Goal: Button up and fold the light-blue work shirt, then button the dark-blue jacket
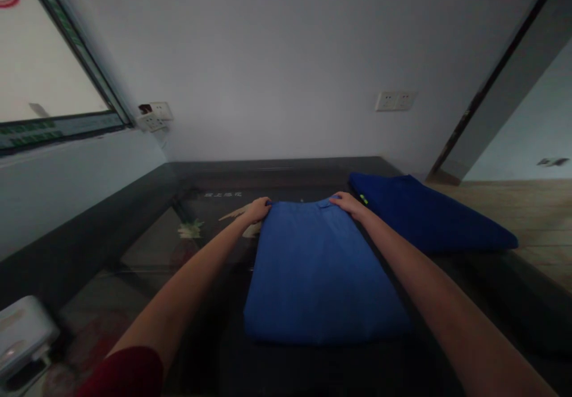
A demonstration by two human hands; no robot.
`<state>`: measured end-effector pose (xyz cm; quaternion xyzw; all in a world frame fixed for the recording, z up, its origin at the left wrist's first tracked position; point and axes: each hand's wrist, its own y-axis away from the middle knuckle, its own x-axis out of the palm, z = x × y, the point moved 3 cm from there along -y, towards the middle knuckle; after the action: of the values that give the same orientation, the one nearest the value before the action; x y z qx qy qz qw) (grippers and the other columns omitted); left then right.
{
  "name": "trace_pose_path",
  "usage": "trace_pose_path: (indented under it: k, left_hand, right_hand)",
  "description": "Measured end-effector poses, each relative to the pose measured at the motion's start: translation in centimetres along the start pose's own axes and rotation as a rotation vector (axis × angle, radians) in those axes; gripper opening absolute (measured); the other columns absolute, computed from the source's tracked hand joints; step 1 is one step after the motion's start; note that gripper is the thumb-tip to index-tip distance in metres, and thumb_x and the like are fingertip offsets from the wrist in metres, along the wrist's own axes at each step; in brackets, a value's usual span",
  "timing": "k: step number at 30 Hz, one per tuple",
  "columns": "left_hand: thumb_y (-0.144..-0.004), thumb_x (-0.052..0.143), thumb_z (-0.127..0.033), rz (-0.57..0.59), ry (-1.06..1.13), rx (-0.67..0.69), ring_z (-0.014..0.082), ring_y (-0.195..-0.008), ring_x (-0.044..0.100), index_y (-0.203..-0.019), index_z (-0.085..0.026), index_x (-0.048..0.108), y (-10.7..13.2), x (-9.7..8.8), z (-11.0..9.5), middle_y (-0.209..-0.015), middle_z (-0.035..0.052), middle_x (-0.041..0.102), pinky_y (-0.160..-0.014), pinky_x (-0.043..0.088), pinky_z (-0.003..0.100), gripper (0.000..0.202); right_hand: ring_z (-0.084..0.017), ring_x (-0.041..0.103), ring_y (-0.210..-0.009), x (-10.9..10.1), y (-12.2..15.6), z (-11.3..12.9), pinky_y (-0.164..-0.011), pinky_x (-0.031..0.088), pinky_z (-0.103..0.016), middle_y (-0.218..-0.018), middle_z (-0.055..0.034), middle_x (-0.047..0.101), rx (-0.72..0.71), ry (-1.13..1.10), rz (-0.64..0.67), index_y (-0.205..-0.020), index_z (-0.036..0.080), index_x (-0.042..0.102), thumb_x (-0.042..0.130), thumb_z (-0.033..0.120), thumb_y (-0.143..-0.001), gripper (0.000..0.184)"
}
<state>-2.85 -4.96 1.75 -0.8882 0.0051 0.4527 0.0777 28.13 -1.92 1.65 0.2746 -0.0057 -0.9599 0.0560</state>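
A light blue folded garment (319, 272) lies flat on the dark glossy table (214, 349), its narrower edge toward the wall. My left hand (258, 210) pinches the far left corner of this cloth. At the far right corner, my right hand (347, 202) grips the same edge, fingers closed over it. Both arms reach forward along the two sides of the cloth. To the right of my right hand lies a darker blue folded cloth (429, 215), with a small yellow-green mark at its left edge.
A white device (24, 340) stands at the lower left. Wall sockets (395, 101) are behind the table, and another socket with a plug block (154, 115) is near the left corner. A window (49, 57) is at upper left; wooden floor (540, 212) shows at right.
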Motion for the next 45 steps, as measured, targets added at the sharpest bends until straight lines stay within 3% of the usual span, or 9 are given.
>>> trace_pose_path:
  k: [3, 8, 16, 20, 27, 33, 37, 41, 45]
  left_hand:
    - [-0.079, 0.058, -0.027, -0.027, -0.03, 0.014, 0.0239, -0.107, 0.055, -0.093, -0.012, 0.064, -0.1, 1.0, 1.1, -0.104, 0.0135, 0.066, -0.096, 0.039, 0.033, 0.021]
    - [-0.082, 0.056, -0.041, -0.042, -0.02, -0.016, 0.021, -0.087, 0.06, -0.092, -0.012, 0.064, -0.5, 1.6, 2.6, -0.092, 0.0096, 0.067, -0.08, 0.046, 0.031, 0.031]
    - [-0.079, 0.059, -0.022, -0.124, 0.03, -0.006, 0.0179, -0.09, 0.062, -0.09, -0.016, 0.066, -1.0, 2.2, 3.4, -0.097, 0.0068, 0.068, -0.082, 0.046, 0.028, 0.014]
    - [-0.079, 0.058, -0.017, -0.194, 0.035, 0.006, 0.0188, -0.09, 0.063, -0.09, -0.016, 0.066, -0.7, 2.7, 3.5, -0.094, 0.007, 0.069, -0.084, 0.047, 0.03, 0.013]
    - [-0.086, 0.049, -0.017, -0.27, -0.009, 0.036, 0.0209, -0.091, 0.063, -0.095, -0.016, 0.067, -0.5, 3.9, 3.6, -0.095, 0.0085, 0.07, -0.084, 0.048, 0.034, 0.02]
    - [-0.089, 0.035, -0.012, -0.358, -0.122, 0.039, 0.0227, -0.107, 0.057, -0.107, -0.011, 0.063, -0.5, 1.8, 3.1, -0.107, 0.0135, 0.065, -0.096, 0.043, 0.039, 0.034]
    - [-0.088, 0.032, -0.011, -0.331, -0.198, 0.076, 0.0211, -0.111, 0.055, -0.112, -0.011, 0.061, -0.5, 0.4, 1.7, -0.114, 0.0127, 0.063, -0.1, 0.041, 0.037, 0.039]
    - [-0.086, 0.042, -0.018, -0.163, -0.275, 0.161, 0.0197, -0.12, 0.051, -0.115, -0.014, 0.062, 0.6, 2.6, -0.3, -0.124, 0.0095, 0.061, -0.107, 0.034, 0.032, 0.036]
    - [-0.091, 0.037, -0.026, -0.088, -0.349, 0.143, 0.0272, -0.137, 0.031, -0.132, -0.009, 0.048, 2.7, 5.4, -0.9, -0.143, 0.0157, 0.042, -0.112, 0.024, 0.044, 0.046]
  right_hand:
    - [-0.021, 0.061, -0.089, 0.6, 0.0, -1.5, -0.08, 0.047, -0.032, -0.104, -0.0148, 0.066, 0.006, 0.014, 0.027, -0.103, 0.01, 0.062, 0.067, 0.03, -0.076, 0.034]
    - [-0.021, 0.059, -0.099, 0.4, -0.7, -1.9, -0.087, 0.045, -0.031, -0.112, -0.012, 0.062, -0.115, 0.116, -0.047, -0.108, 0.014, 0.059, 0.067, 0.026, -0.075, 0.036]
    - [-0.022, 0.059, -0.101, 1.7, -0.9, -2.4, -0.087, 0.045, -0.033, -0.108, -0.0098, 0.063, -0.161, 0.323, -0.15, -0.104, 0.015, 0.057, 0.063, 0.022, -0.077, 0.028]
    - [-0.024, 0.059, -0.103, 1.6, 0.1, -2.0, -0.087, 0.045, -0.036, -0.111, -0.0105, 0.063, -0.164, 0.37, -0.18, -0.112, 0.018, 0.054, 0.06, 0.027, -0.082, 0.032]
    - [-0.028, 0.062, -0.099, 2.1, 2.2, -0.6, -0.081, 0.047, -0.04, -0.122, -0.0119, 0.058, -0.293, 0.763, -0.257, -0.129, 0.024, 0.044, 0.045, 0.041, -0.092, 0.04]
    - [-0.028, 0.062, -0.098, 1.1, 2.6, -1.0, -0.075, 0.05, -0.039, -0.126, -0.0155, 0.051, -0.247, 0.8, -0.33, -0.128, 0.02, 0.046, 0.038, 0.044, -0.094, 0.042]
    - [-0.027, 0.054, -0.112, -0.5, 2.7, 1.0, -0.087, 0.047, -0.038, -0.123, -0.0153, 0.053, -0.356, 0.7, -0.42, -0.124, 0.016, 0.05, 0.037, 0.038, -0.095, 0.038]
    - [-0.026, 0.049, -0.12, 1.4, 2.9, 1.9, -0.098, 0.04, -0.039, -0.129, -0.0161, 0.053, -0.384, 0.687, -0.232, -0.127, 0.013, 0.05, 0.038, 0.034, -0.094, 0.041]
    - [-0.03, 0.037, -0.132, 4.3, 3.6, 0.0, -0.106, 0.032, -0.042, -0.14, -0.021, 0.044, -0.332, 0.757, -0.055, -0.132, 0.006, 0.048, 0.039, 0.039, -0.094, 0.051]
